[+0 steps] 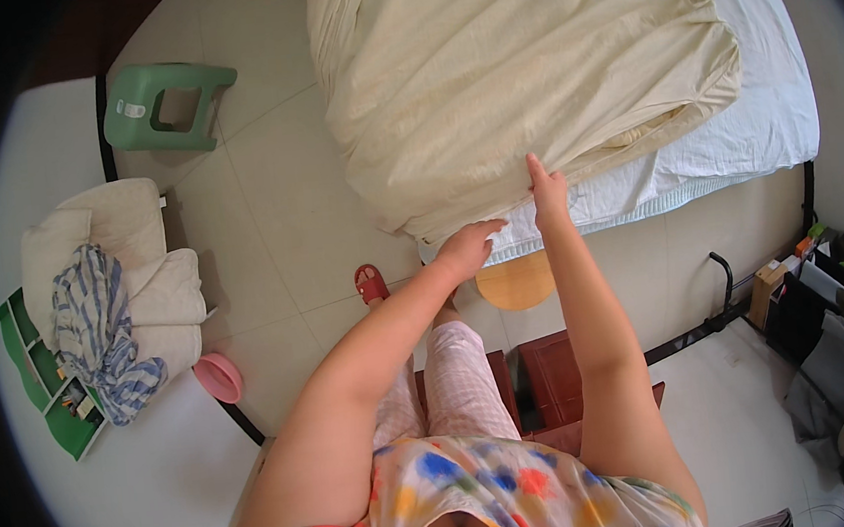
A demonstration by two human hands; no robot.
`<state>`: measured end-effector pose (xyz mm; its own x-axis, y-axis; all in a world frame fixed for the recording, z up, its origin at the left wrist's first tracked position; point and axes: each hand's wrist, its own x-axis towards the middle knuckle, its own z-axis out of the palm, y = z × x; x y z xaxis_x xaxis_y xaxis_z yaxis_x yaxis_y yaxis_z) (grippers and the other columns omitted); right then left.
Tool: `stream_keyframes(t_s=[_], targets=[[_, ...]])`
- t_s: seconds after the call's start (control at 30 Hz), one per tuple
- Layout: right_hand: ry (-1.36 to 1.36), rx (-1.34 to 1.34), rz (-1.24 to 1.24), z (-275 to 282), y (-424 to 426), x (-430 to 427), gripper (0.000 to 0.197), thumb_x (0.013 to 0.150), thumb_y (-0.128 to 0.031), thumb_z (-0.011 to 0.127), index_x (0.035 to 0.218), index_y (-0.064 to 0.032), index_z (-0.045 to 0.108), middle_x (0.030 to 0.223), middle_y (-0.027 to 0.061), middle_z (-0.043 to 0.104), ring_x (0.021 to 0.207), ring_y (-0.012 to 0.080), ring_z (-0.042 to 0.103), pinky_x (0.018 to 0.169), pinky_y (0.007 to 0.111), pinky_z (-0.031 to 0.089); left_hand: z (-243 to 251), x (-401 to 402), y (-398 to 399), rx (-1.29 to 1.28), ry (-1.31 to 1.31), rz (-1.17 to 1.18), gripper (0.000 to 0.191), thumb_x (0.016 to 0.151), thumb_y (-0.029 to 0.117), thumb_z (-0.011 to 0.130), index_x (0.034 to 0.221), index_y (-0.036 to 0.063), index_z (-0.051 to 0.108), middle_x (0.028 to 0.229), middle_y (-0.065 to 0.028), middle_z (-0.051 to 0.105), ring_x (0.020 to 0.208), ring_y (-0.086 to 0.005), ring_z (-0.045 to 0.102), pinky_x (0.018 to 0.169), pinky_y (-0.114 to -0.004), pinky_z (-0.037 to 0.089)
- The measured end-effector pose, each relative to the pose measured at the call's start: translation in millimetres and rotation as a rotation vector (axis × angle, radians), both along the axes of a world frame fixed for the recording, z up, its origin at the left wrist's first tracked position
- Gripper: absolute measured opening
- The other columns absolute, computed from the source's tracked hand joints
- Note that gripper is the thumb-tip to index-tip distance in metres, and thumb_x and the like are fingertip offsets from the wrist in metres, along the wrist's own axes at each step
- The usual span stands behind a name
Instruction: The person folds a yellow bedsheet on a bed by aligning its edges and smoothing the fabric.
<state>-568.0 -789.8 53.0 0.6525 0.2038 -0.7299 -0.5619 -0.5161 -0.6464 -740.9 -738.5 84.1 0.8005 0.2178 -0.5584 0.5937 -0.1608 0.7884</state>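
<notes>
A cream fabric cover point(497, 84), wrinkled and turned over itself along its right side, lies on the bed before me. Under it shows a white sheet point(762, 106), with the mattress's pale blue ribbed edge point(636, 210) below. My right hand point(550, 190) is at the near edge of the cover, its index finger stretched over the fabric and thumb apart; its lower fingers are hidden. To its left, my left hand point(468, 248) is at the near edge of the bed, fingers extended towards the white sheet. Nothing shows in its grasp.
A green plastic stool point(134, 112) lies on the tiled floor at left. Nearer are a striped cloth point(91, 315) on cream padded fabric point(139, 213), a green divided shelf point(68, 430) and a pink basin point(219, 378). A round wooden top point(518, 283) protrudes beneath the bed; bags point(836, 355) stand right.
</notes>
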Motion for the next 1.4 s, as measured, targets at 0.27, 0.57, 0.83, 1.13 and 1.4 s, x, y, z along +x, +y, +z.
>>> stream_keyframes(t_s=[0.27,0.57,0.83,1.13,1.4], targets=[[-0.623,0.259,0.796,6.5,20.4,49.7,0.048,0.07,0.0,0.059,0.117,-0.0098,0.048,0.098,0.0117,0.05,0.094,0.0279,0.053,0.08,0.033,0.046,-27.5,5.8,54.0,0.603,-0.058,0.185,0.071,0.071,0.008,0.062,0.135,0.0088,0.029,0.126,-0.0167,0.038,0.117,-0.0345,0.038,0.101,-0.038,0.031],[-1.287,-0.083,1.15,-13.7,22.7,32.7,0.044,0.062,-0.013,0.07,0.103,-0.0122,0.056,0.115,0.0025,0.051,0.116,0.0241,0.04,0.095,0.045,0.031,-59.0,7.8,74.4,0.895,0.07,0.095,0.073,0.063,0.02,0.072,0.128,0.0156,0.04,0.124,-0.0131,0.038,0.117,-0.0296,0.037,0.096,-0.042,0.034],[-1.203,0.085,1.292,-11.7,13.1,35.7,0.027,0.068,-0.018,0.063,0.091,-0.0089,0.052,0.097,0.0061,0.053,0.096,0.0261,0.049,0.087,0.04,0.035,-65.0,10.6,74.2,0.899,0.013,0.18,0.017,0.074,0.012,0.057,0.09,0.0135,0.06,0.091,-0.003,0.056,0.093,-0.0248,0.051,0.078,-0.041,0.041],[-1.249,-0.018,1.06,6.1,-89.5,1.5,0.026,0.068,-0.005,0.059,0.093,-0.0083,0.052,0.096,0.0086,0.052,0.09,0.0255,0.051,0.082,0.041,0.036,-51.9,-25.2,7.0,0.57,-0.063,0.202,0.015,0.082,0.011,0.047,0.094,0.006,0.054,0.094,-0.0113,0.058,0.092,-0.0307,0.053,0.079,-0.04,0.043],[-1.281,0.083,1.249,-56.1,-55.6,-30.8,0.015,0.077,-0.013,0.049,0.089,-0.0077,0.056,0.092,0.0073,0.057,0.088,0.0257,0.053,0.083,0.039,0.039,-42.1,-11.6,19.9,0.535,-0.035,0.272,0.016,0.084,0.012,0.047,0.097,0.0041,0.053,0.095,-0.0138,0.058,0.092,-0.0332,0.052,0.08,-0.041,0.043]])
